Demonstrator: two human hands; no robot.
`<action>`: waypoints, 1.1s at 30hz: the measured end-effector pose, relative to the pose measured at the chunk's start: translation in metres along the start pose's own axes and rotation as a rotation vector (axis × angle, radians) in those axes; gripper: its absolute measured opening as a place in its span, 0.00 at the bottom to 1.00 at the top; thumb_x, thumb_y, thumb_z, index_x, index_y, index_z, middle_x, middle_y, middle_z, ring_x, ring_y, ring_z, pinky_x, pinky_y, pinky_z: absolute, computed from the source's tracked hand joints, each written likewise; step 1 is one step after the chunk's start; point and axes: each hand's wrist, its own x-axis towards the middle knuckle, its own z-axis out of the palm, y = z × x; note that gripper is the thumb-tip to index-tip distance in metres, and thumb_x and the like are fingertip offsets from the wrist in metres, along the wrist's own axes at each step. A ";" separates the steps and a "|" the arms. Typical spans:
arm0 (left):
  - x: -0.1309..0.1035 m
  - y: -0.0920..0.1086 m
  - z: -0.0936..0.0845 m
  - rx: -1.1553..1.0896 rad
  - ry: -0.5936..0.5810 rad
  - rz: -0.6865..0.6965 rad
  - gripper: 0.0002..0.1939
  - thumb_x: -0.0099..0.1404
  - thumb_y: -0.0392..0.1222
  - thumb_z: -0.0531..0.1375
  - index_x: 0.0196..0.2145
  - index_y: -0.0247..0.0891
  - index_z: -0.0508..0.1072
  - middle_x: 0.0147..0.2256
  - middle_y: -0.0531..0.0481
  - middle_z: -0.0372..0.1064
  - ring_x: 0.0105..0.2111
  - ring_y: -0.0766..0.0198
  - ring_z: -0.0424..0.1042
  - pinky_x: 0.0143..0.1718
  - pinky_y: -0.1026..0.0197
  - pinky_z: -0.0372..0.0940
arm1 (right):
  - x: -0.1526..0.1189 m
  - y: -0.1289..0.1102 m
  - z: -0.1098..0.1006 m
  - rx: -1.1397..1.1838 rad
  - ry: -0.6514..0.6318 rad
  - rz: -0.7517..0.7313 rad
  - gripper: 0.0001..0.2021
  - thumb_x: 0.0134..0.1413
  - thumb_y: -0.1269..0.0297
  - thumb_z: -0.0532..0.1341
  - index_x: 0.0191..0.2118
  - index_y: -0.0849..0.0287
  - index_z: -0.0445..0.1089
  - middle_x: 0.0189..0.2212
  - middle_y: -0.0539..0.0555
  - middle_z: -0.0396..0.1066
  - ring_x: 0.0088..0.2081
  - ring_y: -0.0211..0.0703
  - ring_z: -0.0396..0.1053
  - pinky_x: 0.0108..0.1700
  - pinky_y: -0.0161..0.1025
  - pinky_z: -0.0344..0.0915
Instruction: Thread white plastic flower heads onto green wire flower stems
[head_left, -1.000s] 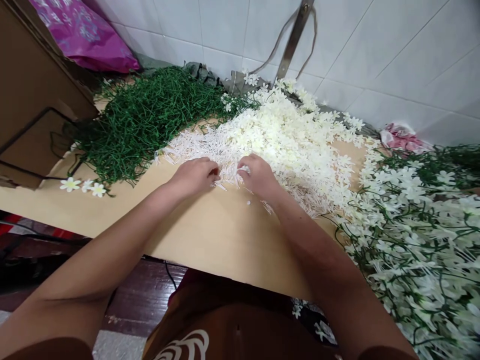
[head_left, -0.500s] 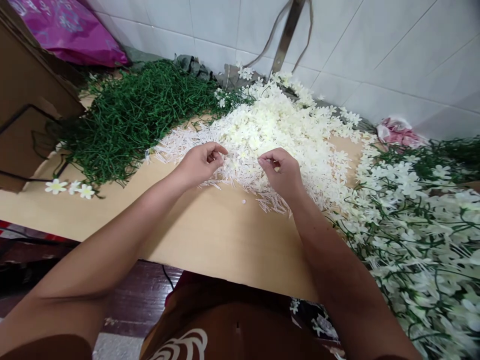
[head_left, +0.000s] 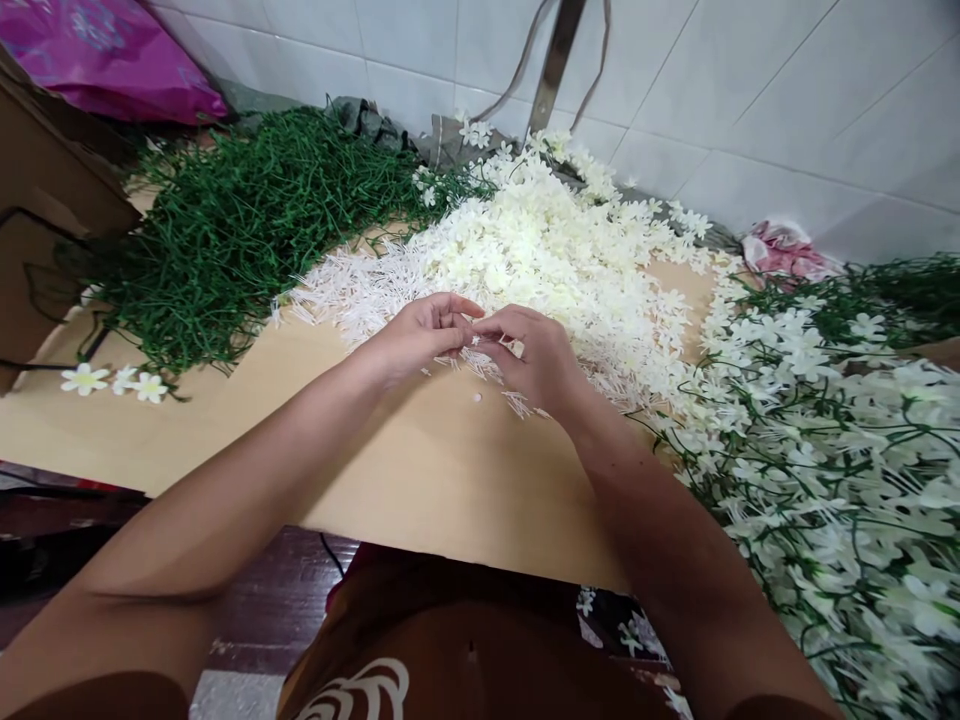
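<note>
My left hand (head_left: 436, 328) and my right hand (head_left: 523, 350) meet at the fingertips over the front of the pile. Both are closed in a pinch around something small and whitish, too small to make out. Behind them lies a heap of cream-white flower heads (head_left: 547, 235). Thin white sticks (head_left: 367, 290) spread to the left of the flowers and under my hands. Green plastic stems (head_left: 247, 215) form a tangled mound at the back left.
Flowers joined to green stems (head_left: 847, 480) fill the right side. Three loose flowers (head_left: 84, 379) lie near the left edge of the tan board (head_left: 420, 470). A cardboard box (head_left: 52, 200) and a pink bag (head_left: 120, 65) stand at the left, a tiled wall behind.
My hands have come together from apart, and their fingertips now meet. The view has shifted slightly, so the surroundings sit a little further left.
</note>
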 end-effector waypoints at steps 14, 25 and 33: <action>0.014 -0.008 0.018 0.401 0.197 0.381 0.08 0.58 0.42 0.61 0.33 0.35 0.76 0.33 0.48 0.71 0.34 0.65 0.67 0.37 0.61 0.62 | 0.002 0.008 -0.015 -0.011 0.024 0.143 0.08 0.54 0.66 0.60 0.24 0.58 0.66 0.24 0.50 0.67 0.27 0.36 0.61 0.32 0.37 0.58; 0.019 -0.004 0.006 0.000 0.300 0.185 0.03 0.57 0.36 0.61 0.30 0.34 0.71 0.26 0.52 0.69 0.28 0.69 0.68 0.34 0.64 0.63 | 0.000 0.015 -0.042 -0.060 0.037 0.228 0.07 0.49 0.72 0.62 0.24 0.58 0.64 0.20 0.47 0.64 0.23 0.33 0.58 0.28 0.37 0.56; 0.018 -0.011 0.007 0.173 0.101 0.118 0.05 0.55 0.35 0.63 0.31 0.32 0.74 0.26 0.51 0.71 0.27 0.68 0.68 0.33 0.62 0.62 | -0.001 0.032 -0.046 0.035 0.112 0.308 0.07 0.55 0.68 0.57 0.39 0.58 0.69 0.30 0.51 0.66 0.29 0.38 0.63 0.31 0.40 0.64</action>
